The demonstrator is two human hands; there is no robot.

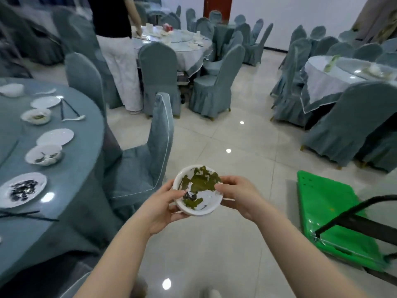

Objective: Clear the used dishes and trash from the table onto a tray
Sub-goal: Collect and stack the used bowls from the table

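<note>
I hold a white bowl (204,206) smeared with green leafy scraps over the tiled floor, tilted toward me. My left hand (160,206) grips its left rim and underside. At the right rim my right hand (237,193) pinches the edge, thumb touching the leaves. The round table (86,147) with a blue-grey cloth lies to my left and carries a dirty plate (22,189), two used bowls (44,154) (36,116), clean-looking plates (55,137), black chopsticks (25,215) and a white spoon (74,118). A green tray (328,211) sits low at the right on a black-framed cart.
A covered chair (150,151) stands between me and the table. A person in white trousers (120,67) stands at a farther table. More covered chairs and set tables fill the back and right. Glossy floor tiles stretch ahead.
</note>
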